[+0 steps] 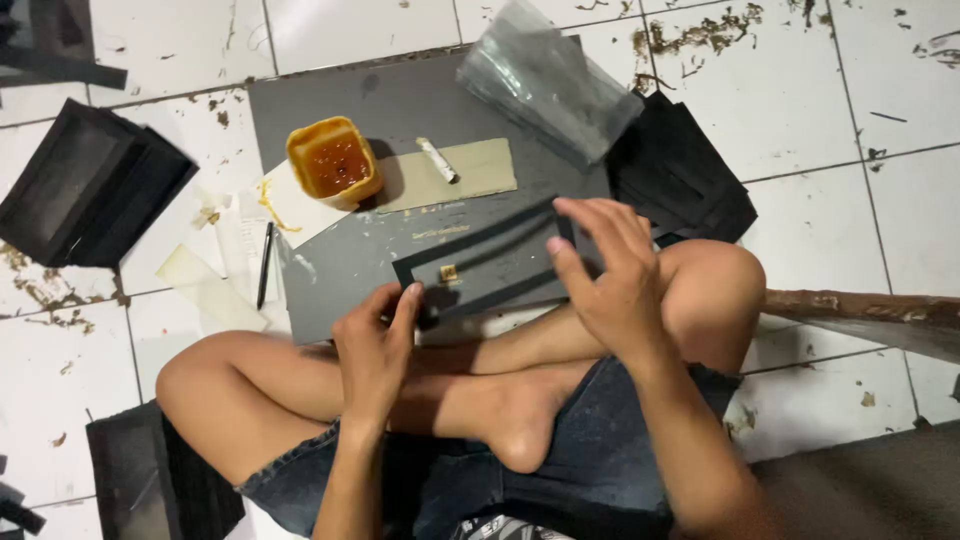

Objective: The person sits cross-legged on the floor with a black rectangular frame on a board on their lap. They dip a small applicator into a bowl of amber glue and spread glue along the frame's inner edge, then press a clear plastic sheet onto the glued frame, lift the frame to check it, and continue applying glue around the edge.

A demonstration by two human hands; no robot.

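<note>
I sit cross-legged on a tiled floor with a grey board [330,260] in front of my knees. A dark grey flat piece with a black border [490,262] lies on it, a small tan patch at its middle. My left hand [375,355] presses its fingertips on the piece's near left corner. My right hand [605,270] rests with spread fingers on the piece's right end. Neither hand grips anything.
An orange tub of amber glue [333,160] stands on paper at the board's far left, beside a tan card strip [455,172] with a small white roll. A clear plastic bag [545,80] and a stack of black sheets [685,175] lie far right. Black frames [85,185] sit left; a black pen [265,265].
</note>
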